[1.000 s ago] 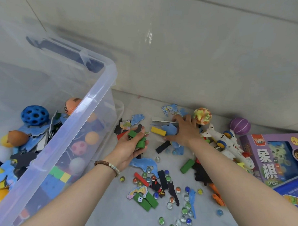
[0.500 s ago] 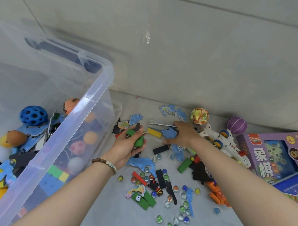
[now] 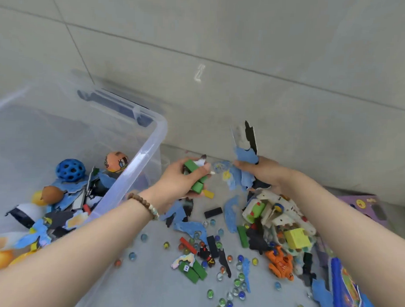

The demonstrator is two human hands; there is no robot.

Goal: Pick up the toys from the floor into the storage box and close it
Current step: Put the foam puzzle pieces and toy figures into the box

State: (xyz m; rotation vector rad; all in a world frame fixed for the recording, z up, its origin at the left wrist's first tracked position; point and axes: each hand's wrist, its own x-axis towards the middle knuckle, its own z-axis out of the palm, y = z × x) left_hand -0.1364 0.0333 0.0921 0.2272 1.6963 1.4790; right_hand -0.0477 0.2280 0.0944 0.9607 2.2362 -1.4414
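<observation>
Gripping, left hand: the left hand (image 3: 184, 180) curls its fingers round green rectangular wooden blocks (image 3: 197, 186), with a small white and black scrap caught at its fingertips.
Wrist: a brown beaded bracelet (image 3: 144, 205) sits at 7 o'clock from that hand.
Right hand: the right hand (image 3: 265, 174), at 3 o'clock from the left and apart from it, clutches a bunch of blue, black and white flat foam puzzle pieces (image 3: 246, 156) that stick up towards 12 o'clock.
Height: both hands are held above the grey floor (image 3: 146, 277).
Below the left hand: a small yellow flat block (image 3: 208, 194) and a black rectangular block (image 3: 213, 212) lie at 5 o'clock.
Storage box: the clear plastic storage box (image 3: 136, 169) stands open at 9 o'clock from the left hand, its rim just beside the left wrist.
In the box: a blue holed rubber ball (image 3: 70, 169), an orange painted ball (image 3: 116, 161) and more blue foam pieces.
Floor at 6 o'clock: scattered glass marbles (image 3: 237, 282), a red stick (image 3: 188, 244) and green flat blocks (image 3: 194, 271).
Floor at 5 o'clock from the right hand: a white plastic toy plane (image 3: 280, 211), with an orange plastic figure (image 3: 280, 264) below it.
Far right: a purple cardboard game box (image 3: 367, 205) at 3 o'clock, partly hidden by the right forearm.
</observation>
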